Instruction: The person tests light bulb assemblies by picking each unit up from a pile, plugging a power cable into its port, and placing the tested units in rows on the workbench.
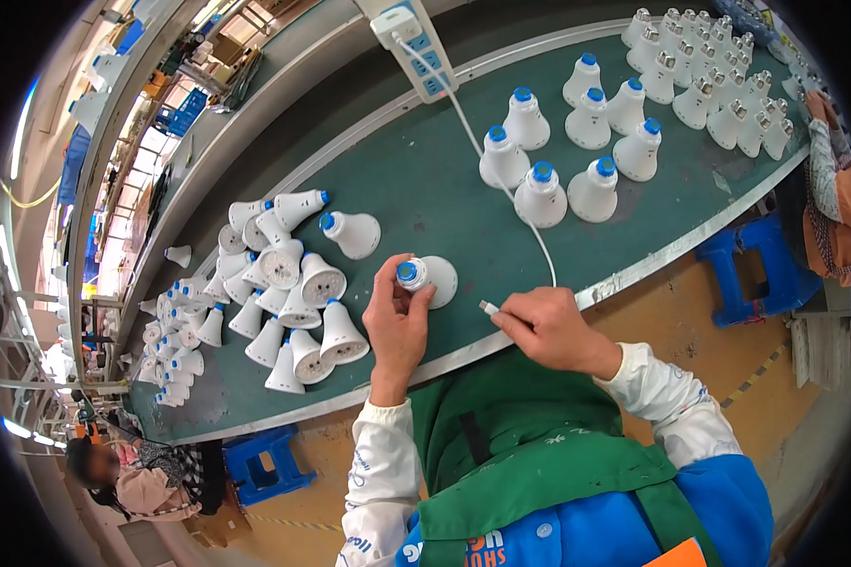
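My left hand (396, 317) is closed around the neck of a white cone-shaped bulb housing (439, 282) with a blue end, whose wide base is on the green bench. In my right hand (548, 328) I pinch a white cable plug (489, 308) between thumb and fingers, a short way right of that housing and apart from it. The plug's white cable (529, 223) runs up to an adapter (395, 25) on a power strip (428, 71). Another blue-ended housing (356, 235) lies on its side just beyond my left hand.
Many housings (298, 308) lie heaped at the left. Several blue-ended ones (541, 200) stand upright at the right, with metal-tipped ones (695, 102) farther off. Blue stools (758, 269) stand by the bench edge. Other people (151, 477) are at both ends.
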`<state>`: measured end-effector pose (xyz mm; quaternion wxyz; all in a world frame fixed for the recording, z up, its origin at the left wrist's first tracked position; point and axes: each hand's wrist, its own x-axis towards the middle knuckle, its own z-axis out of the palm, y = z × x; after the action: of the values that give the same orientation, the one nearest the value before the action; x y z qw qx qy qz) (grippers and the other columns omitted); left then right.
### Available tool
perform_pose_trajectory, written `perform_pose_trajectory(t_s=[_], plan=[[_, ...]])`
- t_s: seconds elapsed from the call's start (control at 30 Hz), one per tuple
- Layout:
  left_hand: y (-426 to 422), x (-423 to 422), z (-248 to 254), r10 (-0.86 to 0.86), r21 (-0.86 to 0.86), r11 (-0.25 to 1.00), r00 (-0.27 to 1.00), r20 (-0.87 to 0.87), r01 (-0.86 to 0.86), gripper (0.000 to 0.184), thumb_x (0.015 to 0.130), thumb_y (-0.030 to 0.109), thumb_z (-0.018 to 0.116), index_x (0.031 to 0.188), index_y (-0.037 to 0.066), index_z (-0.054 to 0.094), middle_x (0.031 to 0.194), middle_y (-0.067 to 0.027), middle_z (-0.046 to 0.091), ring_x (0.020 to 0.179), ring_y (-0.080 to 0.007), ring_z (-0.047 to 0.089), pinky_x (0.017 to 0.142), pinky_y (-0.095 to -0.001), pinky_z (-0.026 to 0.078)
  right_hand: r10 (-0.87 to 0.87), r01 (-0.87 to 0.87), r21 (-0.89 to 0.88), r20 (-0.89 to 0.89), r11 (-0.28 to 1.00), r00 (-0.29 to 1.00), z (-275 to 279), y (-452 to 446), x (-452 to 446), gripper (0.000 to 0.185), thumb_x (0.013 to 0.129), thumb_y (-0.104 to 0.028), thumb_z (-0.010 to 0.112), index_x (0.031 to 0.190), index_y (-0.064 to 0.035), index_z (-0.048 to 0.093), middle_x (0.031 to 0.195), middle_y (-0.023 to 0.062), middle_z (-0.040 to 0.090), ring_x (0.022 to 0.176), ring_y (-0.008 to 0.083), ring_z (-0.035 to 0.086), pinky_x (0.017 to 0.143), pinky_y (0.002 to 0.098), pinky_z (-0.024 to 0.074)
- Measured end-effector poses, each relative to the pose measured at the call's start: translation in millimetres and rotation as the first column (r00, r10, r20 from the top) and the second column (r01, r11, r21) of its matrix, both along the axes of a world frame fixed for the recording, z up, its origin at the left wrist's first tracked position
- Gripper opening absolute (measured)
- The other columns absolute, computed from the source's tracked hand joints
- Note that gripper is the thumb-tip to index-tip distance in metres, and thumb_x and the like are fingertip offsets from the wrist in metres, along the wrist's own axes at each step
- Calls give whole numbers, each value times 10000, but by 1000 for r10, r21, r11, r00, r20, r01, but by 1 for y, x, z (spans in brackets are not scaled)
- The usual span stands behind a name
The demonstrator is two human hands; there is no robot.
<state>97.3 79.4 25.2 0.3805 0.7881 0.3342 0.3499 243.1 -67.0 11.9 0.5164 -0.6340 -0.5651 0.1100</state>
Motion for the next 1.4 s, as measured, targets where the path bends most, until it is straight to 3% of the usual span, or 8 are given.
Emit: perform_pose_trajectory(t_s=[0.23, 0.5, 0.7, 0.83, 0.9, 0.97, 1.27, 1.4], plan=[[71, 109, 2, 114, 44, 992, 990, 78, -117, 390, 790, 55, 645, 1163, 53, 531, 897, -47, 617, 653, -77, 548, 555, -229, 472, 40, -104, 286, 223, 953, 974, 19, 1, 0, 180, 723, -87, 677, 639, -72, 518, 535, 36, 404, 448, 208, 433, 433, 328, 327], [88, 241, -9, -190, -123, 971, 973, 130, 206, 462, 743, 108, 700, 1166, 61, 520, 947, -121, 652, 674, -174, 598, 659, -295, 498, 361, -389, 417, 148, 821, 921, 29, 4, -26, 170, 670, -96, 731, 732, -26, 590, 546, 1, 382, 433, 159, 401, 407, 293, 303], [93, 191, -20, -124, -541, 794, 945, 303, 278, 542, 983, 359, 397, 1415, 52, 284, 1414, -153, 363, 1190, -260, 471, 965, -341, 407, 264, -232, 173, -186, 957, 946, 20, 37, 40, 158, 816, -182, 651, 780, -43, 584, 614, 106, 518, 544, 284, 514, 520, 364, 400], [72, 195, -12, -219, -492, 749, 867, 447, 443, 566, 994, 388, 327, 1426, 30, 252, 1438, -151, 328, 1308, -282, 343, 1074, -380, 278, 298, -323, -66, -248, 944, 922, 7, 45, 76, 173, 871, -217, 596, 803, -58, 597, 624, 119, 535, 581, 317, 527, 604, 401, 420], [78, 214, -10, -51, -663, 373, 728, 684, 649, 563, 1003, 378, 290, 1437, 27, 221, 1460, -146, 290, 1357, -272, 261, 1110, -387, 201, 337, -361, -119, -185, 925, 923, 1, 46, 93, 199, 894, -247, 562, 822, -68, 608, 657, 117, 561, 631, 323, 537, 659, 408, 421], [73, 246, -33, -311, -330, 770, 773, 553, 546, 540, 1010, 353, 276, 1420, 3, 260, 1440, -125, 328, 1330, -235, 307, 1100, -345, 222, 247, -263, -141, -121, 954, 961, -5, 42, 110, 201, 896, -248, 560, 827, -65, 608, 673, 118, 570, 656, 322, 540, 674, 400, 422], [80, 309, -49, -285, -178, 919, 904, 319, 352, 412, 955, 206, 440, 1306, -10, 447, 1266, -137, 532, 1161, -221, 506, 981, -310, 376, 74, -80, -105, -63, 991, 995, -1, 47, 138, 162, 872, -205, 594, 863, -49, 639, 728, 71, 612, 681, 233, 547, 672, 333, 436], [89, 213, -13, -117, -115, 987, 993, 2, 116, 324, 915, 130, 486, 1203, -2, 554, 1126, -141, 623, 1020, -232, 608, 875, -325, 461, -32, -172, -261, -629, 950, 777, 34, 30, 130, 176, 899, -176, 563, 816, -34, 624, 654, -12, 550, 562, 56, 481, 519, 219, 378]])
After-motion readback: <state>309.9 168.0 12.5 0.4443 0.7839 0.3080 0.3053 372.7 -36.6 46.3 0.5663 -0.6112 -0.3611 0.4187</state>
